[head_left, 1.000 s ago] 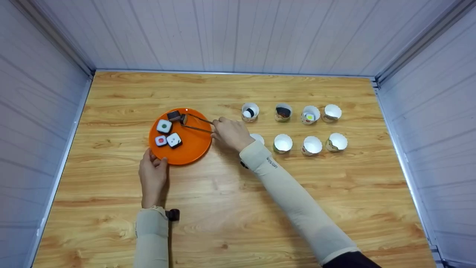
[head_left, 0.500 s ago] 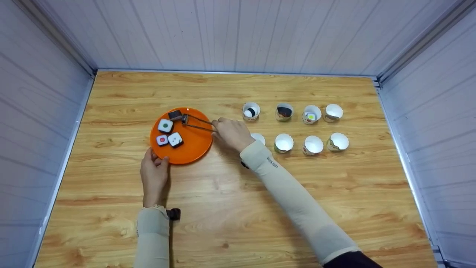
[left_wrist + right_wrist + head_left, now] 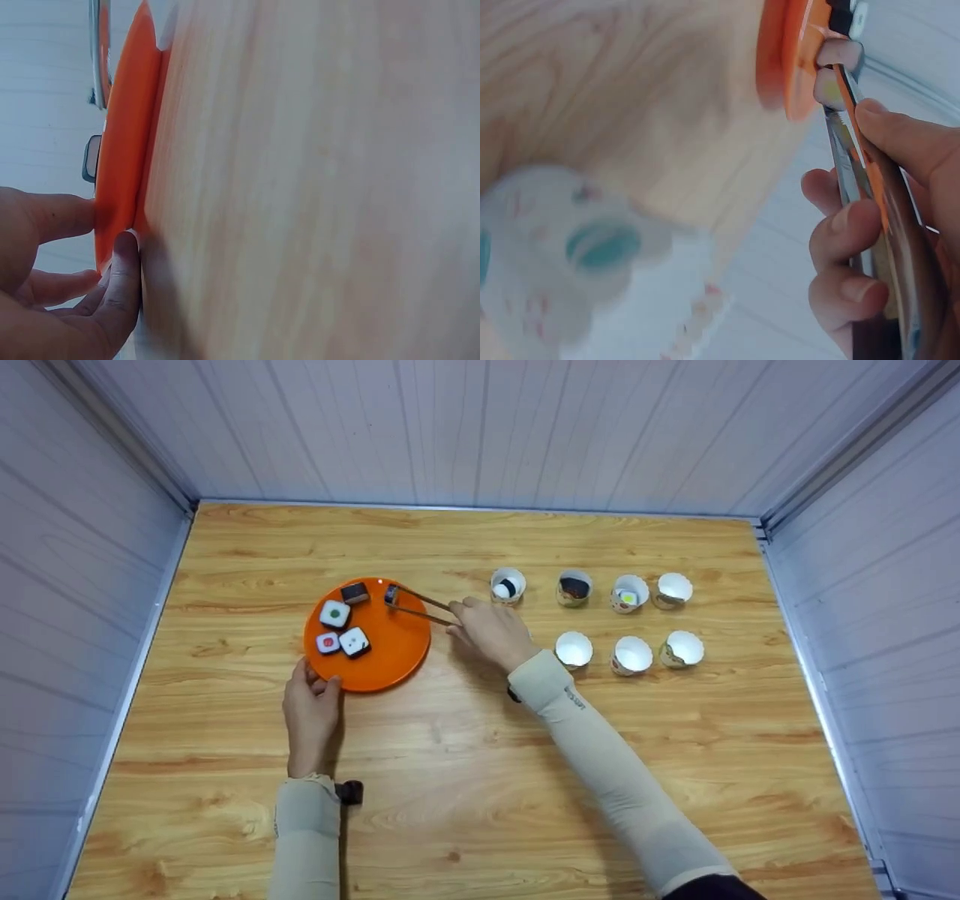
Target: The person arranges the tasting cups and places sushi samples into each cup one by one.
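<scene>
The left hand (image 3: 311, 720) grips the near left rim of the orange plate (image 3: 379, 667), fingers and thumb set on its edge; the plate is round, glossy and flat on the table (image 3: 450, 810). On its left half lie a white block with a red centre (image 3: 328, 643), a speckled white block (image 3: 355, 642) just beside it, a white block with a green centre (image 3: 334, 613) and, farther back, a dark brown block (image 3: 355, 593).

The right hand (image 3: 491, 630) curls its fingers and thumb round metal tongs (image 3: 904, 225), whose tips pinch a small dark-sided piece (image 3: 391, 595); its pale face shows a yellowish patch in the right wrist view; it is over the plate's back right part, apart from the brown block; whether it touches the plate I cannot tell.

Wood grain stretches between the forearms and between plate and cups; a metal strip (image 3: 480, 508) edges the table at the back.

To the right, the front row has three paper cups (image 3: 574, 649) in plain sight, while the right hand and wrist hide nearly all of another; in the back row, a cup (image 3: 508, 586) holds a black-and-white piece, the next (image 3: 574, 588) something dark, the third (image 3: 629, 594) a white piece with a yellow centre; a fourth (image 3: 673, 590) ends the row; behind rises a pale panelled wall (image 3: 480, 431).
</scene>
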A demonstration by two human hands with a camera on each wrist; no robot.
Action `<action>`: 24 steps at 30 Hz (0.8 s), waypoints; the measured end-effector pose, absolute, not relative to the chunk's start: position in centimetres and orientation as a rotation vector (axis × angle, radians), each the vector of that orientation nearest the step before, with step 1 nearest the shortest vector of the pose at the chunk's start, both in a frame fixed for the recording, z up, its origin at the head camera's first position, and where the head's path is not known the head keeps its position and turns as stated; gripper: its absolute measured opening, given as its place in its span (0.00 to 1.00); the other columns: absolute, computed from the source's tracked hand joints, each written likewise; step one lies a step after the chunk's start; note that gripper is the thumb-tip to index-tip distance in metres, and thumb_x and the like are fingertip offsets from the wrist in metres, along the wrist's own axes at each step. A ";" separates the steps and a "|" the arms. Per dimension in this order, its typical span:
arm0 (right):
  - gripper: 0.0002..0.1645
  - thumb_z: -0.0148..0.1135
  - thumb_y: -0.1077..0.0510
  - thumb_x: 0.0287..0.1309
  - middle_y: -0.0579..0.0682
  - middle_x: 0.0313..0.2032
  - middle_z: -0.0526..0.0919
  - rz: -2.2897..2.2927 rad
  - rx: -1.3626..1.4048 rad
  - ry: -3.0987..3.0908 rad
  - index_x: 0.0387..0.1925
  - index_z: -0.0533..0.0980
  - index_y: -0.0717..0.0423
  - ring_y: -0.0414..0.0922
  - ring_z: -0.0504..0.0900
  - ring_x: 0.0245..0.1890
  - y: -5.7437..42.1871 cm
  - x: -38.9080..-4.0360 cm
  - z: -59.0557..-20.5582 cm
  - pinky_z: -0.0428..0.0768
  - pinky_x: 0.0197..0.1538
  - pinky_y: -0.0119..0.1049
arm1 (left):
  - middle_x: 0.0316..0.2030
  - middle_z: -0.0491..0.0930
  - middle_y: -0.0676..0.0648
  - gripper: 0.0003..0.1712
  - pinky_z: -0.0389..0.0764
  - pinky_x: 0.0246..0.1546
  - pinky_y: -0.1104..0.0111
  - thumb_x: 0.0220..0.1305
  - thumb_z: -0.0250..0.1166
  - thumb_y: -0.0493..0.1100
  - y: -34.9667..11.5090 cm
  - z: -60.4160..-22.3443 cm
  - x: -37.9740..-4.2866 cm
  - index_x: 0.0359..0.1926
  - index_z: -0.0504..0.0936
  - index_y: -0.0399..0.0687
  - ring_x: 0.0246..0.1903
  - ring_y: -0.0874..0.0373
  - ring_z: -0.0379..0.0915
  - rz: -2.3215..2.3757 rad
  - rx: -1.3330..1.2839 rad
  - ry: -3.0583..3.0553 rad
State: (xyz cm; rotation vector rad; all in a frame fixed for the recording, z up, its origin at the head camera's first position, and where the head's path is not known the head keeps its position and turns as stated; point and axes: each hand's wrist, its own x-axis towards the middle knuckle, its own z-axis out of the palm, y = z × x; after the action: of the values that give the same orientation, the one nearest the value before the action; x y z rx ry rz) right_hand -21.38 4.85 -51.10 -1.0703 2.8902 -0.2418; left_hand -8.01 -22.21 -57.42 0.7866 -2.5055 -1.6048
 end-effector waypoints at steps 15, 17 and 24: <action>0.26 0.56 0.45 0.72 0.57 0.49 0.83 -0.480 -0.939 3.047 0.62 0.76 0.58 0.55 0.84 0.36 14.5 -20.7 -48.8 0.83 0.36 0.48 | 0.60 0.69 0.37 0.38 0.74 0.52 0.61 0.73 0.56 0.38 -22.1 -57.3 -8.1 0.77 0.51 0.36 0.50 0.49 0.71 -1.612 0.829 -2.531; 0.26 0.58 0.46 0.71 0.58 0.47 0.83 -0.485 -0.914 3.096 0.61 0.77 0.58 0.55 0.84 0.32 16.1 -20.5 -48.7 0.82 0.33 0.49 | 0.60 0.69 0.37 0.38 0.74 0.53 0.61 0.74 0.56 0.38 -22.1 -57.3 -8.1 0.77 0.51 0.36 0.50 0.50 0.71 -1.614 0.839 -2.532; 0.26 0.61 0.47 0.69 0.59 0.45 0.84 -0.483 -0.716 3.180 0.60 0.77 0.60 0.57 0.83 0.33 22.2 -19.6 -48.3 0.82 0.33 0.53 | 0.58 0.71 0.35 0.36 0.75 0.52 0.60 0.73 0.57 0.37 -22.2 -57.6 -8.2 0.75 0.55 0.32 0.49 0.48 0.73 -1.600 0.787 -2.520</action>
State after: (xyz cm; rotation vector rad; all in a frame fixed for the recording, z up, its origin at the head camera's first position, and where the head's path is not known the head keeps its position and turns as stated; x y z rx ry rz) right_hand -19.63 22.19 -48.28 -0.7158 3.1796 -0.4833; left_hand -8.21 -22.18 -57.62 0.7873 -2.5197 -1.5998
